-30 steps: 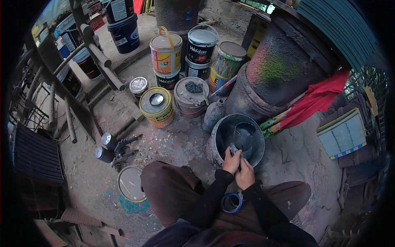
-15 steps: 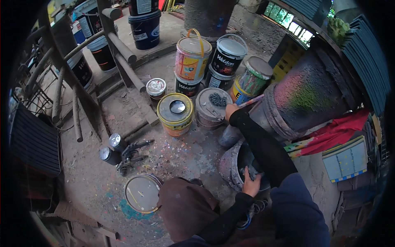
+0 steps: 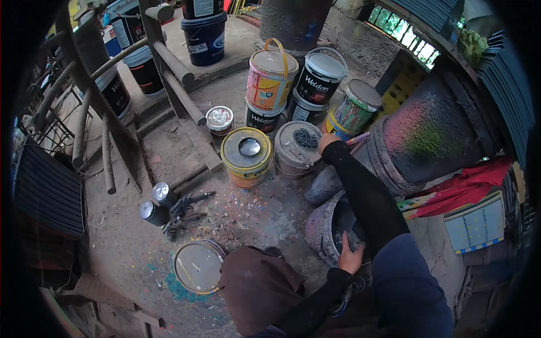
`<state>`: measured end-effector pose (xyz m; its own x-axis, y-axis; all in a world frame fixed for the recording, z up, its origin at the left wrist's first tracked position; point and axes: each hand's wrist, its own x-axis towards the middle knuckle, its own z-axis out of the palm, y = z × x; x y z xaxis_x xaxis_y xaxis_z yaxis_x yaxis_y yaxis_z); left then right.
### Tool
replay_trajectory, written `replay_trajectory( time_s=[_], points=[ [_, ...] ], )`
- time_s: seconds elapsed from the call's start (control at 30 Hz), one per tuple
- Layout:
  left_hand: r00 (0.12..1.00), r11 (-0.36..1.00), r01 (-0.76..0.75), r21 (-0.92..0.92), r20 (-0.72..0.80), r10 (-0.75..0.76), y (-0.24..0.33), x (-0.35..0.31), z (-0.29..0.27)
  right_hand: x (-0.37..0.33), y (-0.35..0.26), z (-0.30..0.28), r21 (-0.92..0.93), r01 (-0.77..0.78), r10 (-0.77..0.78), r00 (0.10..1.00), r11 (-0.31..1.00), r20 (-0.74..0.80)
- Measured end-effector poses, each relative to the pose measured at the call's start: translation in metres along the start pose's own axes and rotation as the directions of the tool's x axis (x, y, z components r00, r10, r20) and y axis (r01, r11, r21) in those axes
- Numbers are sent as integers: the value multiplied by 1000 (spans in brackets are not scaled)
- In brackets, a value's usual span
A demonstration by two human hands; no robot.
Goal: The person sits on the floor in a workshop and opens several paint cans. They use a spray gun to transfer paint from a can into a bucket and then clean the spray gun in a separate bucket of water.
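My right hand (image 3: 326, 143) is at the right edge of a grey lidded bucket (image 3: 290, 163), its fingers closed; what they hold, if anything, is hidden. A pile of dark grey, crumbly bits (image 3: 305, 138) lies on that lid beside it. A pinkish stick (image 3: 359, 137) shows just right of the hand; whether it is held I cannot tell. Nearer to me, my left hand (image 3: 350, 257) reaches into the mouth of a tilted, paint-stained bucket (image 3: 317, 231). Its thumb and fingers curl around something dark grey that I cannot make out.
A yellow-rimmed paint bucket (image 3: 246, 172) bears a small round metal piece. Stacked paint buckets (image 3: 270, 81) stand behind. On the left are two small cans (image 3: 153, 213), a dark metal tool (image 3: 183, 211) and wooden rails (image 3: 104, 135). A large paint-dusted drum (image 3: 428, 132) leans at right.
My right hand has shifted away from me along the lid's right edge. My left hand stays at the tilted bucket's mouth. The whole view has shifted slightly.
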<state>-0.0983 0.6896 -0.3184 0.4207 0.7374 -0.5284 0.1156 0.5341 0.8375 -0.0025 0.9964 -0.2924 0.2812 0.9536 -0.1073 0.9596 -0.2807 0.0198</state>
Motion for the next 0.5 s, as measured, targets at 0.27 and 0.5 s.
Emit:
replay_trajectory(
  time_s=[0.27,0.5],
  points=[
    [952,953,-300,-42,-78,296,5,-4,1,-144,103,-146,178,235,-163,924,955,-346],
    [804,804,-595,0,5,595,41,-12,-13,-337,193,-199,533,17,59,990,846,-126]
  ],
)
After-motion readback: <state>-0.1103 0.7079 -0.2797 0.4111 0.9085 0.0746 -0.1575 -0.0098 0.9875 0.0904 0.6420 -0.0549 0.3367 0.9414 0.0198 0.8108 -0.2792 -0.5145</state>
